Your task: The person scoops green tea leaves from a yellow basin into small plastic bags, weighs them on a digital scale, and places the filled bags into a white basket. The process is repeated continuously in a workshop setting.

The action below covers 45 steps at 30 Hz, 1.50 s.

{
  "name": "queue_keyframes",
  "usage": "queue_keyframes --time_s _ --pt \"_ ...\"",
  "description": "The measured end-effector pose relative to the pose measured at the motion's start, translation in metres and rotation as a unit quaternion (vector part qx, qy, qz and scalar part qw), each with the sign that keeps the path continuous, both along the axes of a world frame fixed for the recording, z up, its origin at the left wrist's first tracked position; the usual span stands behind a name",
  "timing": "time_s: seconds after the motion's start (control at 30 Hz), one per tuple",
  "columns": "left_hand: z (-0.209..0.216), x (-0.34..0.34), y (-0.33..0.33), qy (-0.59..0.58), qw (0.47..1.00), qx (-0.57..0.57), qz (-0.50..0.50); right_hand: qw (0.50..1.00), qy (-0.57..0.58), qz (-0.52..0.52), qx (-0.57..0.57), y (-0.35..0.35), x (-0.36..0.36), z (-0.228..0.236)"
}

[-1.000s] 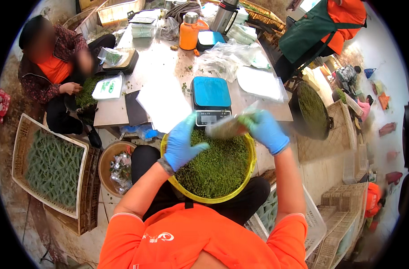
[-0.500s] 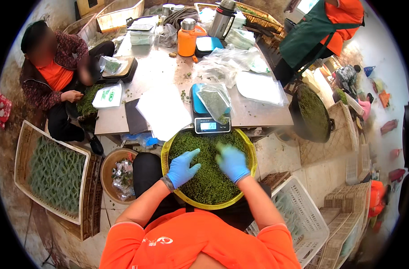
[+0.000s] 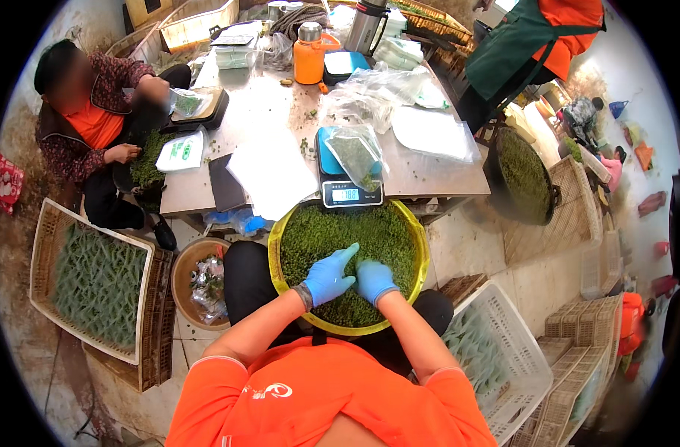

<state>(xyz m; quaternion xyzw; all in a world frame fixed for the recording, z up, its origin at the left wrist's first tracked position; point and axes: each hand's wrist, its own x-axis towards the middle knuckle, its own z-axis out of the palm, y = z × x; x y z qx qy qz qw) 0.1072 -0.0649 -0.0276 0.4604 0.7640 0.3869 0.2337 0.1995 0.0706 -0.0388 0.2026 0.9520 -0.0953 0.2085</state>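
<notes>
A round tub with a yellow lining sits at my lap, filled with small green peppercorn-like berries. Over its near half, my left hand in a blue glove rests at the berries, open, its thumb and index finger apart. Close beside it, my right hand, also gloved in blue, points down into the berries. Its fingertips are buried, so its grip is hidden. Just beyond the tub, a digital scale at the table edge carries a clear plastic bag partly filled with green berries.
White sheets and clear plastic bags lie on the table. An orange flask stands farther back. Crates of packed bags flank me, left and right. A co-worker sits at left; another stands at right.
My right hand has come down and inward, its fingers now in the berries. My left hand has shifted right, nearer to it. The co-worker at left has lifted a bag on their scale.
</notes>
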Motion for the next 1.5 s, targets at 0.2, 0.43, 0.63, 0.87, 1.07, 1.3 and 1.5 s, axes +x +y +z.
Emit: queue_keyframes --time_s 0.2,0.43,0.63,0.87,1.07,1.3,1.5 --pt "-0.009 -0.003 -0.007 0.027 0.999 -0.006 -0.023 0.999 -0.026 -0.023 -0.026 0.005 -0.002 -0.002" --pt "-0.012 0.001 -0.003 0.016 0.999 -0.018 -0.026 1.000 0.004 -0.003 0.014 -0.008 -0.001 -0.015" --pt "0.008 -0.038 0.008 -0.146 0.972 0.176 0.051 0.999 0.009 0.003 -0.045 0.007 -0.003 0.011" --pt "0.039 -0.103 0.077 -0.570 0.787 0.205 0.114 0.905 0.419 -0.055 -0.037 0.050 -0.072 0.098" --pt "0.044 -0.101 0.102 -0.628 0.744 0.218 0.066 0.945 0.322 -0.064 0.007 0.068 -0.123 0.088" --pt "0.011 -0.066 0.035 -0.593 0.796 0.118 0.030 0.862 0.390 -0.102 -0.307 0.000 -0.026 0.051" --pt "0.011 -0.014 -0.001 -0.655 0.749 0.097 0.024 0.879 0.365 -0.200 -0.235 0.006 -0.002 0.046"
